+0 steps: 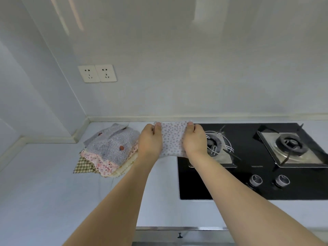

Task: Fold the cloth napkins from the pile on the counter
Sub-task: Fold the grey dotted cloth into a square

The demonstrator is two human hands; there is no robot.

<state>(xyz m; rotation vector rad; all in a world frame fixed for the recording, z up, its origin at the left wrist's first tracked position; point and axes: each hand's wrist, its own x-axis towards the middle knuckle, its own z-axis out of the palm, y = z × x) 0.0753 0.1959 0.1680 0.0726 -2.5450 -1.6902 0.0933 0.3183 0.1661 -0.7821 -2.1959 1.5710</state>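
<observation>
The left hand (150,139) and the right hand (194,140) each pinch a side of a small spotted napkin (173,138). It is held up just left of the black stove (248,183). The pile of napkins (110,150) lies on the counter (44,183), farther left of the stove.

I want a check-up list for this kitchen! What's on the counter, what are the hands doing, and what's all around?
Surface: pale counter with a black gas stove set in it.
Job's things: a dotted napkin held up; a pile of napkins to its left.
Clutter: nothing seen.
Hands: left hand and right hand each pinch a side of the dotted napkin, thumbs on top.
Cables: nothing seen.
Surroundings: two wall sockets, nothing plugged in; two stove knobs; plain pale wall.
</observation>
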